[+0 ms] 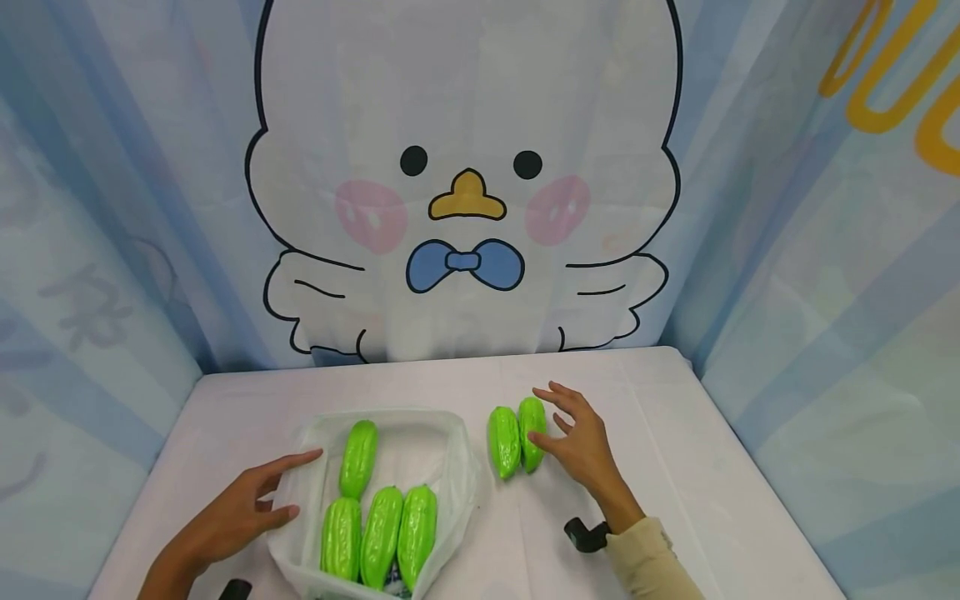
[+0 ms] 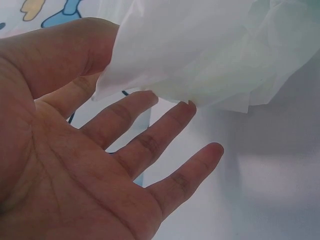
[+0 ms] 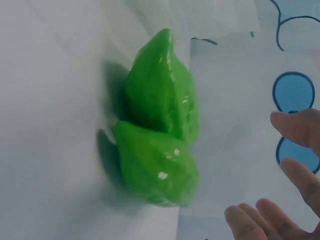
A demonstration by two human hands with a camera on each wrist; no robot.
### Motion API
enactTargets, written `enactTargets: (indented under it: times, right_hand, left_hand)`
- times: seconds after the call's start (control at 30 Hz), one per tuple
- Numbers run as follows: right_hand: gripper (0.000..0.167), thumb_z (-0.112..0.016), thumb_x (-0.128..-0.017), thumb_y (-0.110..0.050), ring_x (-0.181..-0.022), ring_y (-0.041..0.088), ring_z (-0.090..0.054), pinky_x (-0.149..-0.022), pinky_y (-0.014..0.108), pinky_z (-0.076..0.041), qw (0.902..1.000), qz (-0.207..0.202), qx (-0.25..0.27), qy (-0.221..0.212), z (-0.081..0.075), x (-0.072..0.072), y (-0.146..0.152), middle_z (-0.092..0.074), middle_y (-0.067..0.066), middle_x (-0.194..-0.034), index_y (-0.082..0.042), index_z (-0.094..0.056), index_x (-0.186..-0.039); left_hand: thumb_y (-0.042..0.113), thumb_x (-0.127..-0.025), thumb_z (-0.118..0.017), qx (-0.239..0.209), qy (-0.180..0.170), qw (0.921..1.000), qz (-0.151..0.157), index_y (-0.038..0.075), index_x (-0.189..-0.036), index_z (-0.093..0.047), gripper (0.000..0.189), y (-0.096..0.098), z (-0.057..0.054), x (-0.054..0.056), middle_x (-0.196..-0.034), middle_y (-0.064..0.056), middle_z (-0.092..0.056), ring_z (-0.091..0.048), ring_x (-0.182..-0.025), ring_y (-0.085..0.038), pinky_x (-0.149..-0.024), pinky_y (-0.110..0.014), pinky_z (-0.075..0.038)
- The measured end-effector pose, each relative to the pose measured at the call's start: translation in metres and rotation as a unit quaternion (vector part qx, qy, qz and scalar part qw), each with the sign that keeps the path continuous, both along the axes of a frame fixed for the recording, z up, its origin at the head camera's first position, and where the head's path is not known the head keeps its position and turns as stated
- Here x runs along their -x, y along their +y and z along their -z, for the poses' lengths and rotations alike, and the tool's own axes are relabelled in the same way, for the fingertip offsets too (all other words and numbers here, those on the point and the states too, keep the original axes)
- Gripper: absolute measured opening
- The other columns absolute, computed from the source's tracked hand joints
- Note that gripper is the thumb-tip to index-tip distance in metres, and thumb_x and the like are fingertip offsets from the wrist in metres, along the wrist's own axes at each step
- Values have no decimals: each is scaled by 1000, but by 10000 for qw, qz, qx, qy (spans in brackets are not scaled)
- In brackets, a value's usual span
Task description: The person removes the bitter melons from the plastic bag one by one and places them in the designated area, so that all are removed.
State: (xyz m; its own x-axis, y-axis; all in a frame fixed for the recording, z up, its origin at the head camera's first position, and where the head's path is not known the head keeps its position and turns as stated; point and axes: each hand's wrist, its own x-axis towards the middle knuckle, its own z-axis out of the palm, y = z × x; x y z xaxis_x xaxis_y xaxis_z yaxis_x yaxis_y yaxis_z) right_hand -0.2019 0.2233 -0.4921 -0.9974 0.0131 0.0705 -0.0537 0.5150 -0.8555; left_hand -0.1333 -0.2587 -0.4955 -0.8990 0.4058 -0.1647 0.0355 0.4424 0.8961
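My left hand (image 1: 232, 512) is at the left side of a white container lined with a thin plastic bag (image 1: 467, 467). Its fingers are spread and loosely bent, and some touch the plastic (image 2: 185, 55) in the left wrist view. Inside lie several glossy green ridged vegetables, resembling bitter melons: one at the back (image 1: 358, 458), others side by side in front (image 1: 382, 533). Two more, a left one (image 1: 504, 442) and a right one (image 1: 532, 412), lie on the table close together. Over the right one hovers my right hand (image 1: 585, 446), fingers apart, holding nothing; the right wrist view shows a gap.
A pinkish-white cloth covers the table (image 1: 645, 400). Behind it hangs a curtain (image 1: 465, 325) with a cartoon bird, and more curtain stands on both sides. Black wrist devices show near the right sleeve (image 1: 587, 536) and at the lower left (image 1: 236, 590).
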Motion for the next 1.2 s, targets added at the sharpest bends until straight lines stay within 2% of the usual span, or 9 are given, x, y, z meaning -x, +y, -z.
enactTargets:
  times: [0.23, 0.4, 0.6, 0.77, 0.87, 1.0, 1.2]
  right_hand:
    - [69, -92, -82, -6, -153, 33, -47, -115, 46, -49, 9969, -485, 419, 465, -24, -10, -28, -47, 5, -164, -23, -68, -144]
    - [68, -92, -83, -11, -152, 31, -49, -113, 45, -51, 9930, -810, 577, 641, -32, -16, -53, -48, 2, -163, -26, -68, -144]
    - [68, -92, -84, -15, -152, 32, -48, -113, 49, -51, 9868, -1190, 870, 667, -35, -22, -82, -48, 5, -164, -24, -67, -146]
    - [71, -92, -85, -17, -151, 25, -49, -116, 46, -50, 9822, -1472, 1009, 579, -34, -25, -102, -49, -2, -162, -21, -63, -149]
    - [71, -92, -85, -19, -150, 18, -50, -116, 42, -49, 9803, -1594, 1049, 519, -33, -26, -112, -51, -6, -160, -25, -63, -150]
    - [69, -91, -87, -22, -148, 16, -52, -117, 41, -50, 9762, -1777, 1142, 500, -31, -28, -126, -53, -6, -159, -30, -62, -149]
    - [67, -89, -89, -25, -146, 17, -55, -116, 40, -51, 9707, -2013, 1231, 459, -31, -30, -146, -55, -7, -157, -28, -62, -150]
  left_hand:
    - [19, -105, -68, -61, -12, 10000, 15, 6, -164, -39, 67, 0, -2, -2, -167, -34, -32, -43, -143, -65, -97, -69, -57]
    - [19, -105, -67, -50, 8, 10000, 21, 6, -164, -39, 67, 0, -3, -2, -167, -34, -32, -44, -143, -64, -97, -68, -57]
    - [19, -105, -68, -25, -26, 10000, 0, 7, -164, -39, 67, 1, -4, -2, -167, -34, -32, -45, -143, -63, -97, -66, -58]
    - [19, -105, -68, -53, -27, 10000, 1, 7, -164, -39, 67, 2, -3, -2, -167, -34, -32, -45, -143, -63, -97, -66, -58]
    - [19, -105, -68, -47, -11, 10000, -2, 7, -164, -39, 67, 2, -3, -2, -167, -34, -32, -45, -143, -63, -97, -66, -58]
    - [20, -105, -69, -30, -72, 10000, -53, 8, -164, -39, 68, 2, -4, -2, -167, -34, -32, -44, -144, -63, -98, -65, -58]
    - [21, -104, -69, -28, -137, 9999, -69, 7, -164, -39, 69, 3, -4, -3, -168, -34, -31, -45, -143, -63, -98, -65, -58]
